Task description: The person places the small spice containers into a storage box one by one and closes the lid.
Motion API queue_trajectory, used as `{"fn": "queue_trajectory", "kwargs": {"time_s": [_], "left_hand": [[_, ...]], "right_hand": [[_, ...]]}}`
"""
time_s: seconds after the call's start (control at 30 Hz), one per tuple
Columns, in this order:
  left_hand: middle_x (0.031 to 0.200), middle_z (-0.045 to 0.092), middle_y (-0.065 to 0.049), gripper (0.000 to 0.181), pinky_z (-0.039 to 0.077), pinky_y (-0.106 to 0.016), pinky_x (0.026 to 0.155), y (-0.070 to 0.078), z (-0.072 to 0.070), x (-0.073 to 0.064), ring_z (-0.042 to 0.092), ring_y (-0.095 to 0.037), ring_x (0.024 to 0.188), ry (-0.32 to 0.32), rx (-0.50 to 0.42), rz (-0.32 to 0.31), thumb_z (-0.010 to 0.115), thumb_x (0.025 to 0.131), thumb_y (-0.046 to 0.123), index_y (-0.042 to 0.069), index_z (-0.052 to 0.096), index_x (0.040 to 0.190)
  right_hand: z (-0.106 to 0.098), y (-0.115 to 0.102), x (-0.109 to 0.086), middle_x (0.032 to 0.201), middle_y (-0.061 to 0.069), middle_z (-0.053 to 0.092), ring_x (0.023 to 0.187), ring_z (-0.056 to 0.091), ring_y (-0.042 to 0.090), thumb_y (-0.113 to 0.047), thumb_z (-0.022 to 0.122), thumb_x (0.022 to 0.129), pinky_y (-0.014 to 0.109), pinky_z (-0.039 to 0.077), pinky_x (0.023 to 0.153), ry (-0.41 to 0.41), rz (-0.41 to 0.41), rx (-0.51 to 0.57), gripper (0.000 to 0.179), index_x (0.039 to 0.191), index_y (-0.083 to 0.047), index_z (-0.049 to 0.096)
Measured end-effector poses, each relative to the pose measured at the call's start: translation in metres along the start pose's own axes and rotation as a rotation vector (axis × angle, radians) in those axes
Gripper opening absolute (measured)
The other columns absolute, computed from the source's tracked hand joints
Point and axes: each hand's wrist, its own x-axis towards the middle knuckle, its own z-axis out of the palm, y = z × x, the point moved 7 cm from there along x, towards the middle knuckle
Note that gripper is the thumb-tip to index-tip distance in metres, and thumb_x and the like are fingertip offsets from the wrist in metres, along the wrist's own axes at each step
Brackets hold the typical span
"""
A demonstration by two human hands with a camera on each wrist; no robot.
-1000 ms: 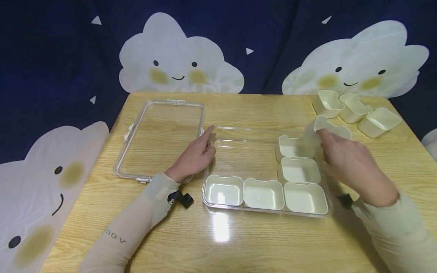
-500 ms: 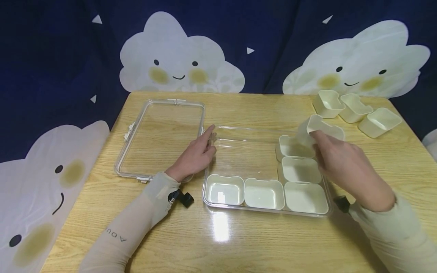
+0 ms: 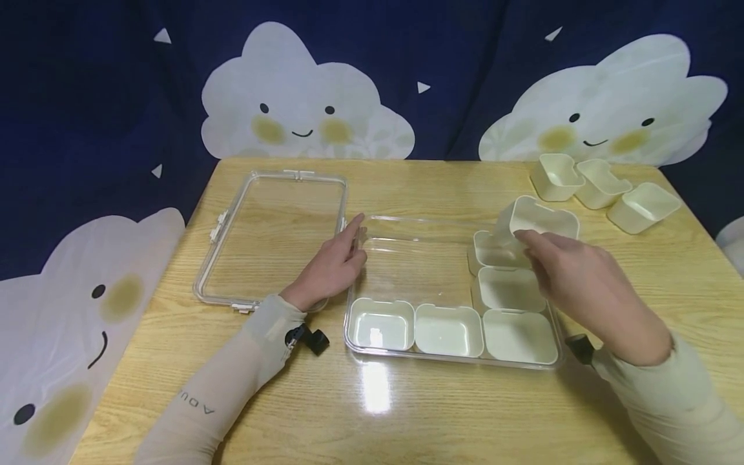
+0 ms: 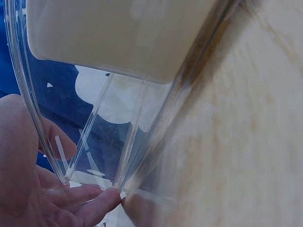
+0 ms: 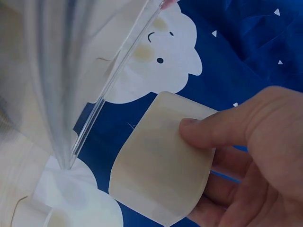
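My left hand (image 3: 325, 274) holds the left wall of a clear plastic box (image 3: 459, 360), its thumb over the rim and its fingers along the outside, as the left wrist view shows. My right hand (image 3: 593, 287) grips a cream storage bin (image 3: 549, 218) with a notched rim above the box's back right corner. In the right wrist view the thumb presses one wall of this bin (image 5: 156, 156), while the fingers lie round the other side. Several matching bins stand in the box, in a front row (image 3: 449, 330) and a right column (image 3: 513, 289).
A clear lid (image 3: 200, 284) with white clips lies on the table left of the box. Several more cream bins (image 3: 603, 184) stand at the table's back right. A dark curtain with cloud prints (image 3: 308, 97) hangs behind the wooden table (image 3: 290, 400).
My right hand has brought the cream bin leftward and turned it slightly, over the box's back right corner. My left hand has stayed at the box's left wall.
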Motion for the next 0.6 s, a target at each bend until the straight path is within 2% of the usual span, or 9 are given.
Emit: {"fn": "queue_trajectory", "kwargs": {"time_s": [0.13, 0.27, 0.4, 0.43, 0.5, 0.6], "left_hand": [[0.166, 0.040, -0.012, 0.076, 0.032, -0.047, 0.127, -0.001, 0.000, -0.001, 0.044, -0.025, 0.148, 0.006, -0.001, -0.003, 0.045, 0.100, 0.024, 0.019, 0.012, 0.168], [0.159, 0.048, -0.014, 0.075, 0.040, -0.046, 0.118, -0.002, 0.000, -0.002, 0.053, -0.027, 0.129, 0.010, -0.003, -0.012, 0.045, 0.100, 0.023, 0.019, 0.012, 0.168], [0.156, 0.051, -0.013, 0.075, 0.043, -0.044, 0.107, -0.001, -0.001, -0.002, 0.055, -0.028, 0.112, 0.011, -0.001, -0.007, 0.045, 0.101, 0.023, 0.018, 0.012, 0.168], [0.159, 0.049, -0.011, 0.075, 0.043, -0.043, 0.107, -0.001, -0.001, -0.001, 0.055, -0.026, 0.112, 0.015, 0.002, -0.003, 0.045, 0.100, 0.022, 0.018, 0.013, 0.168], [0.151, 0.054, -0.012, 0.075, 0.044, -0.044, 0.104, -0.001, -0.001, -0.001, 0.056, -0.027, 0.102, 0.008, 0.000, 0.000, 0.045, 0.100, 0.023, 0.017, 0.013, 0.168], [0.153, 0.053, -0.012, 0.075, 0.044, -0.045, 0.109, -0.001, -0.001, -0.001, 0.057, -0.027, 0.107, 0.007, -0.002, -0.003, 0.045, 0.100, 0.022, 0.017, 0.013, 0.168]], "right_hand": [[-0.003, -0.003, 0.000, 0.063, 0.002, 0.055, 0.050, 0.046, 0.015, 0.006, 0.071, 0.081, 0.034, 0.034, 0.040, 0.020, -0.018, -0.006, 0.040, 0.118, -0.007, 0.067], [-0.006, -0.008, 0.003, 0.063, 0.002, 0.054, 0.050, 0.044, 0.015, 0.006, 0.070, 0.081, 0.033, 0.033, 0.040, 0.027, -0.033, -0.004, 0.040, 0.118, -0.008, 0.067], [-0.008, -0.012, 0.005, 0.064, 0.003, 0.055, 0.051, 0.046, 0.016, 0.005, 0.072, 0.081, 0.035, 0.035, 0.040, 0.020, -0.044, 0.007, 0.039, 0.118, -0.008, 0.067], [-0.009, -0.013, 0.005, 0.064, 0.003, 0.055, 0.051, 0.046, 0.016, 0.005, 0.072, 0.081, 0.036, 0.035, 0.041, 0.017, -0.045, 0.011, 0.040, 0.118, -0.008, 0.067], [-0.010, -0.014, 0.006, 0.065, 0.003, 0.056, 0.051, 0.047, 0.016, 0.005, 0.074, 0.080, 0.036, 0.036, 0.041, 0.010, -0.049, 0.017, 0.041, 0.118, -0.008, 0.067], [-0.013, -0.017, 0.007, 0.068, 0.005, 0.060, 0.052, 0.050, 0.017, 0.004, 0.076, 0.078, 0.037, 0.038, 0.041, 0.004, -0.057, 0.025, 0.043, 0.118, -0.008, 0.068]]}}
